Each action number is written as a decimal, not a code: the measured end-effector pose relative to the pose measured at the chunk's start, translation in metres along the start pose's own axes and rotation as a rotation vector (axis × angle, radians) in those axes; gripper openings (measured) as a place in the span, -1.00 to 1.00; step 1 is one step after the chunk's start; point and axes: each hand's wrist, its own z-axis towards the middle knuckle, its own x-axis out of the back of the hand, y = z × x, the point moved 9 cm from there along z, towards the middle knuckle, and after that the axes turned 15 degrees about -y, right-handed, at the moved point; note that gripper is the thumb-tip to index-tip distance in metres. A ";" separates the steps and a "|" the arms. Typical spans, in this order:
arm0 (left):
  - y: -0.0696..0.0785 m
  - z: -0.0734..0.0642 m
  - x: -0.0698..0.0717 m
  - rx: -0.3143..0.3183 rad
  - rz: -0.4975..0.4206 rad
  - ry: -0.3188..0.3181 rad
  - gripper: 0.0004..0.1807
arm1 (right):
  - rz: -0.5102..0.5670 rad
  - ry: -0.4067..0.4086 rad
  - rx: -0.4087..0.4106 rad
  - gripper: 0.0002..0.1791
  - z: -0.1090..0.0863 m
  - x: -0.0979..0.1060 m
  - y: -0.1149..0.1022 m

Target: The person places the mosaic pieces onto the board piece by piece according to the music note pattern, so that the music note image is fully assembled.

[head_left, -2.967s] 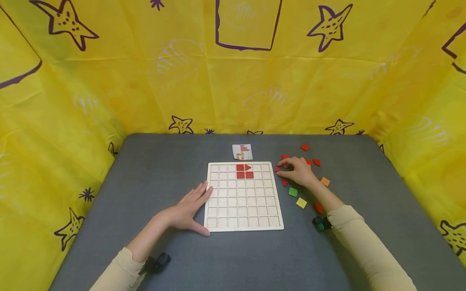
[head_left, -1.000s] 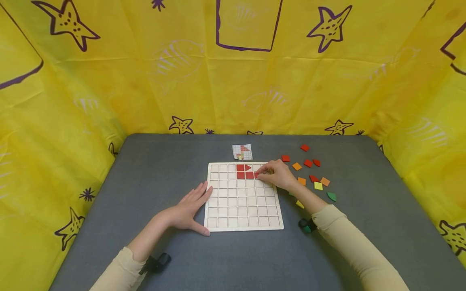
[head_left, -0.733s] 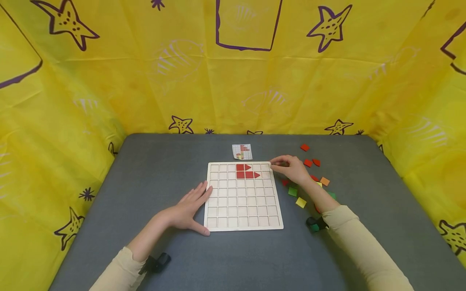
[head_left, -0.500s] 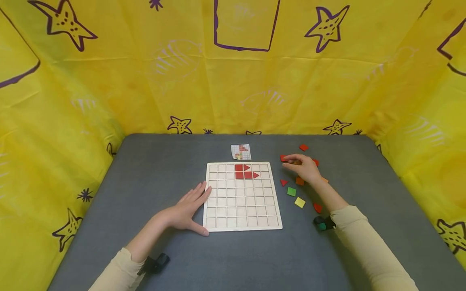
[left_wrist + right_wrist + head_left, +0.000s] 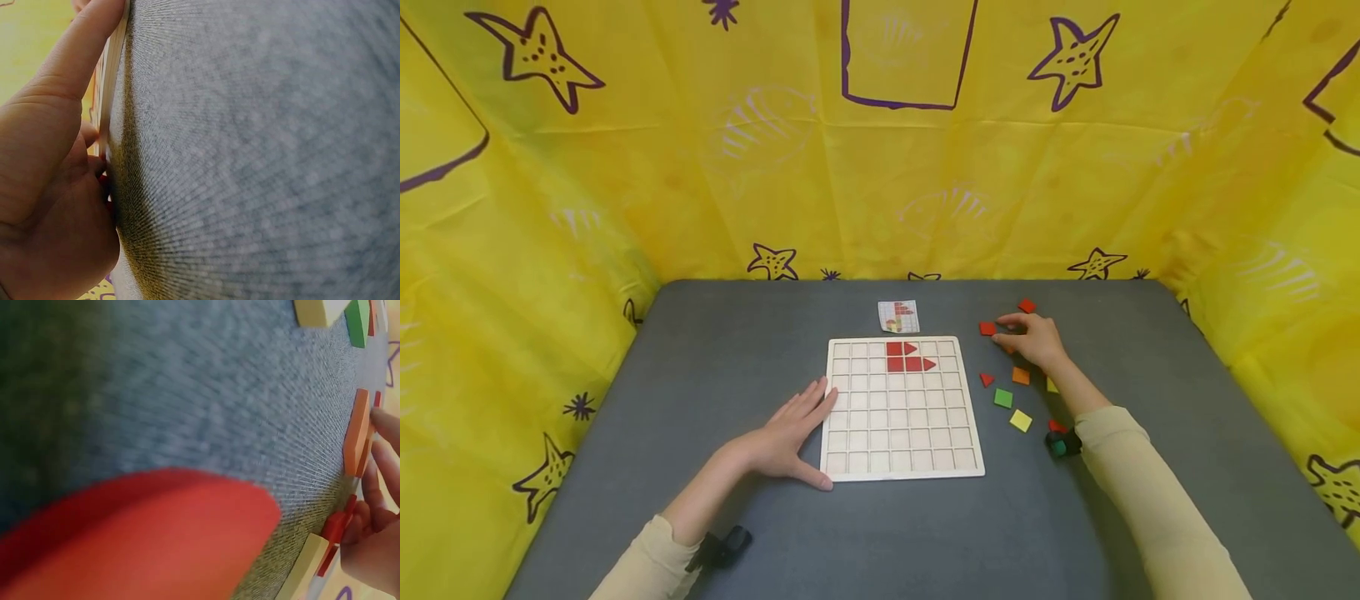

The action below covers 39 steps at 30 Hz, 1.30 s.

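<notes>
On my head feed, the left forearm (image 5: pixel 703 492) slants in from the lower left, and the left hand (image 5: pixel 786 437) lies splayed at the pale gridded board (image 5: pixel 898 417) — fingers straight and spread wide, fingertips on its left edge, thumb stretched to the near corner. The board lies flat on the grey table (image 5: pixel 737 333), three red squares (image 5: pixel 895 364) and two red triangles (image 5: pixel 928 364) sitting in its top two rows. Just beyond it I see a small pattern card (image 5: pixel 898 317). Off the board's right side lie a loose red triangle (image 5: pixel 987 380), a loose red square (image 5: pixel 987 329), a green square (image 5: pixel 1003 398), a yellow square (image 5: pixel 1020 421) and an orange square (image 5: pixel 1021 376). The right hand (image 5: pixel 1037 340) points leftward above the orange one — thumb and forefinger parted by a narrow gap beside the loose red square (I can't tell whether either tip touches it).
</notes>
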 end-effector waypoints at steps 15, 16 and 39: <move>0.000 0.001 -0.001 -0.007 0.002 -0.004 0.39 | 0.036 0.022 0.018 -0.56 -0.004 -0.009 -0.005; 0.000 0.001 -0.001 -0.007 0.001 -0.003 0.39 | 0.059 0.021 0.025 -0.56 -0.006 -0.011 -0.008; -0.003 0.002 -0.001 0.008 0.006 -0.003 0.39 | -0.033 -0.119 0.272 -0.68 -0.021 -0.099 -0.118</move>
